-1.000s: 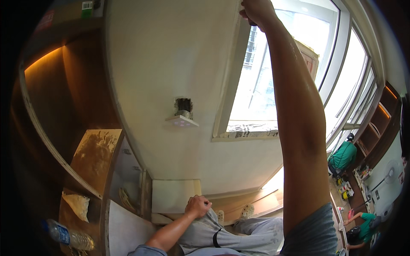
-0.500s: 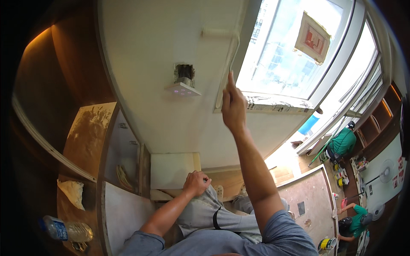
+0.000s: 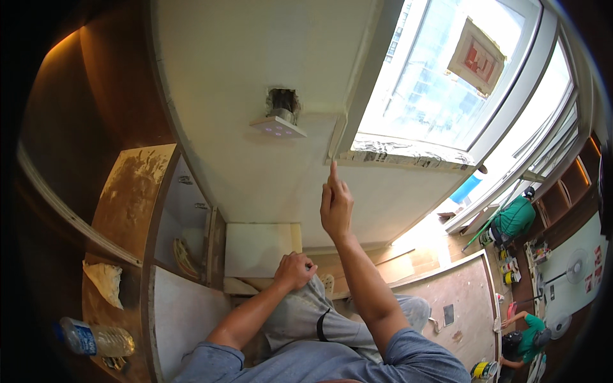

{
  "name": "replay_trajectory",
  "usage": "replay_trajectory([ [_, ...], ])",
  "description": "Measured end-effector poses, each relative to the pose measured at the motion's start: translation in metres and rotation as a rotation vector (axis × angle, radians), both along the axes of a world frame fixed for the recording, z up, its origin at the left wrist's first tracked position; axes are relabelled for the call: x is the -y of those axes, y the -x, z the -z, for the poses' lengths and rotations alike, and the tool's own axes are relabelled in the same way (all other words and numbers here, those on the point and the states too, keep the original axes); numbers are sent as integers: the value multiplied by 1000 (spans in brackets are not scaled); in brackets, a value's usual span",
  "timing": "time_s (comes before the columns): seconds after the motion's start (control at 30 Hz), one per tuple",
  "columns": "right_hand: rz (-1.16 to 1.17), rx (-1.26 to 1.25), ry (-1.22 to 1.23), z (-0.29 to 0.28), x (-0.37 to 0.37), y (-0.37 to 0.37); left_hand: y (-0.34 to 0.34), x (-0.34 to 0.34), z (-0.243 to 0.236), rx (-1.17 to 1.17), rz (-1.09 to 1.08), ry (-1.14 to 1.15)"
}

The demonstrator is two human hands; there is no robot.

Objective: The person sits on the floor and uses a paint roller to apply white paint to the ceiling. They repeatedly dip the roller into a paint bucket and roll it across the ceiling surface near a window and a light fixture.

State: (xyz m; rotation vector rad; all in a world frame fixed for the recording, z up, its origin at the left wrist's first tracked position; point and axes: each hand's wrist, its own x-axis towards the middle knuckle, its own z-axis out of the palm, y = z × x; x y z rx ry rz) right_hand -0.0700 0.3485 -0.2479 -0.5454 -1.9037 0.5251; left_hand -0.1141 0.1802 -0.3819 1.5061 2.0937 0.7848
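Note:
My right hand (image 3: 337, 207) is closed around the handle of a small paint roller (image 3: 319, 117), index finger stretched along it. The roller's pale sleeve lies against the off-white wall (image 3: 236, 172), hard to tell from the paint, and its thin bent rod runs down to my fingertip. Most of the handle is hidden in my fist. Left of the roller, a square white panel with small lights (image 3: 278, 127) hangs out of a rough hole (image 3: 283, 101). My left hand (image 3: 295, 270) rests on my knee with curled fingers; a small dark spot shows there, too small to make out.
A window (image 3: 434, 83) with a paper-covered sill (image 3: 408, 153) is at the right. To the left stands an open cabinet (image 3: 134, 198), with a plastic bottle (image 3: 102, 340) near it. Two people in green shirts (image 3: 516, 216) work at the far right, beside paint cans (image 3: 485, 369).
My right hand has come down and slightly left, drawing the roller down the wall beside the window. My left hand stays on my knee. The view has shifted slightly.

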Motion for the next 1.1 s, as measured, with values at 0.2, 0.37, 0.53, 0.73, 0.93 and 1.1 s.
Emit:
replay_trajectory([
  [0.2, 47, -101, -164, -142, -18, 37, -1, 1, -1, 16, 5, -30],
  [0.37, -12, -160, -209, -258, -24, 66, 0, 3, 0, 6, -6, -43],
  [0.53, 13, -180, -295, -220, -29, 70, 3, 4, 7, 13, -23, -54],
  [0.73, 1, -38, -61, -66, 4, 50, 9, 9, 11, 9, -6, -57],
  [0.93, -9, -13, 12, -43, 19, 43, 7, 5, 9, 30, 3, -48],
  [1.1, 1, -102, -131, -138, 6, 68, 6, 5, 12, 0, -10, -73],
])
